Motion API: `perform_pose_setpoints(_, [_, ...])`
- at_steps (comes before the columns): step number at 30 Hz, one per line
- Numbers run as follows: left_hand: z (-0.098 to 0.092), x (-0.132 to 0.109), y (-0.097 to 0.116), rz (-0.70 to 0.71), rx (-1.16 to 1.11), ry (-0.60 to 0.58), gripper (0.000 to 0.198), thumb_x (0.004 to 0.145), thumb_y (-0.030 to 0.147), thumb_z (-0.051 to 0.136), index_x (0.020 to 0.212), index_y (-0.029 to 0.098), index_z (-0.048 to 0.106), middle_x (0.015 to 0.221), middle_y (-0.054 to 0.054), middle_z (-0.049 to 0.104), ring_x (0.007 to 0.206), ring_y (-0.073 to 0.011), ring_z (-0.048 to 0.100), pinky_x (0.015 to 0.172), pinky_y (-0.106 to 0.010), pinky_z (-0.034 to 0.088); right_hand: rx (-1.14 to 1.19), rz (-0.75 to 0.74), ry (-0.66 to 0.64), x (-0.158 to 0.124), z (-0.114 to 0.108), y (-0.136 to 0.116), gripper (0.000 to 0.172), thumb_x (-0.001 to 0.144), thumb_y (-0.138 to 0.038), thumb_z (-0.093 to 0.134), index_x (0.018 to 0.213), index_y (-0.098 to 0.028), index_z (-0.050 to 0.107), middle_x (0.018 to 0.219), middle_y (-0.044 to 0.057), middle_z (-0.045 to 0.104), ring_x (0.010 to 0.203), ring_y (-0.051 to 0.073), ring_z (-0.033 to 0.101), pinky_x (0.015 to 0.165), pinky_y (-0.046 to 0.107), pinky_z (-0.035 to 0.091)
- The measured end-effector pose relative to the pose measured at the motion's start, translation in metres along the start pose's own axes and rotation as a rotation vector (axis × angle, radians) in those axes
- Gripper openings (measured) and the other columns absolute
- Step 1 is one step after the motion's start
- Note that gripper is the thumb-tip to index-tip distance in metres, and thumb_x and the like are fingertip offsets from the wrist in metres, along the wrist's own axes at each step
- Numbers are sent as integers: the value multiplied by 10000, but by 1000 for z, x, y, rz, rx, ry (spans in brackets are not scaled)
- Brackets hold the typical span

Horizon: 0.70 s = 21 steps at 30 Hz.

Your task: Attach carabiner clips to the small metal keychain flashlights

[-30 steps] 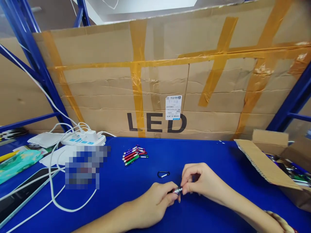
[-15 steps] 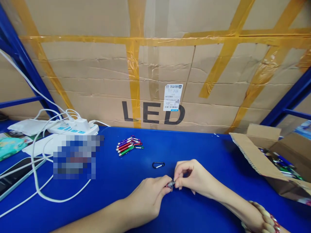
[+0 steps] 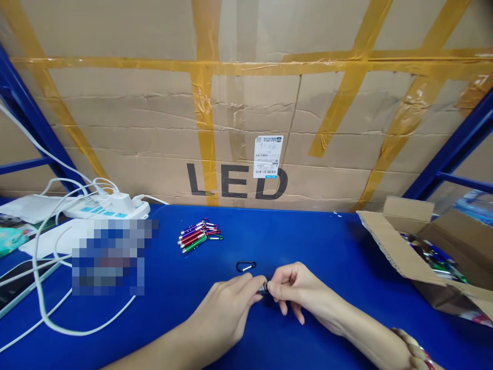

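Note:
My left hand (image 3: 227, 306) is closed around a small dark cylinder with a silvery band (image 3: 262, 289), most of it hidden by the fingers. From the right, my right hand (image 3: 298, 288) pinches the exposed end of that cylinder between thumb and forefinger, its other fingers hanging loosely below. Just beyond the fingertips a black carabiner clip (image 3: 246, 266) lies on the blue table (image 3: 300, 236). Farther back and left rests a small group of purple, red and green keychain flashlights (image 3: 194, 239), each with a matching clip.
At right, an open cardboard box (image 3: 442, 295) holds many shiny coloured pieces (image 3: 435, 259). On the left are a white power strip (image 3: 134, 208), tangled white cables (image 3: 42, 303), a phone-like device (image 3: 23, 288) and a blurred-out patch. A large taped carton (image 3: 154, 128) stands behind the table.
The view has shifted slightly. My right hand has turned, its lower fingers now hanging further down, while its fingertips stay at the cylinder's end. My left hand keeps its grip.

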<state>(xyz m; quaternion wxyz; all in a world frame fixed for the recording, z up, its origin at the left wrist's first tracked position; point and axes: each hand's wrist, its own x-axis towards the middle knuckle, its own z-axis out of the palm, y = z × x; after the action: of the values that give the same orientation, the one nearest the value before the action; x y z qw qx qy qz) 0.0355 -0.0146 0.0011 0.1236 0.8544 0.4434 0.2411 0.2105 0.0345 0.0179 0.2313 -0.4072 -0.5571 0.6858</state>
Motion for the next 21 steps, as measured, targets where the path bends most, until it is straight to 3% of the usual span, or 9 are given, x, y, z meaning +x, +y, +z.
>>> perform_pose_setpoints(6, [-6, 1, 6, -31, -68, -10, 245, 896, 206, 298, 968, 190, 531, 827, -59, 600, 752, -169, 567, 664, -242, 432, 40, 1, -74, -2, -2, -7, 340, 503, -364, 797, 561, -126, 561, 440, -70, 498, 334, 9, 391, 255, 78, 320])
perform_pose_setpoints(13, [-3, 1, 3, -93, -176, -11, 198, 892, 227, 320, 945, 216, 510, 906, -36, 625, 806, -160, 593, 691, -224, 428, -52, -145, -31, 3, -4, -2, 353, 537, -401, 772, 693, -128, 612, 561, -40, 563, 417, 44, 490, 287, 109, 392])
perform_pose_setpoints(21, [5, 2, 2, -203, -214, -14, 227, 900, 364, 303, 1012, 254, 467, 678, 33, 572, 597, -125, 547, 595, -196, 399, -179, -315, 22, 0, -4, -9, 375, 603, -460, 706, 738, -117, 637, 520, -27, 575, 406, 61, 518, 347, 148, 435])
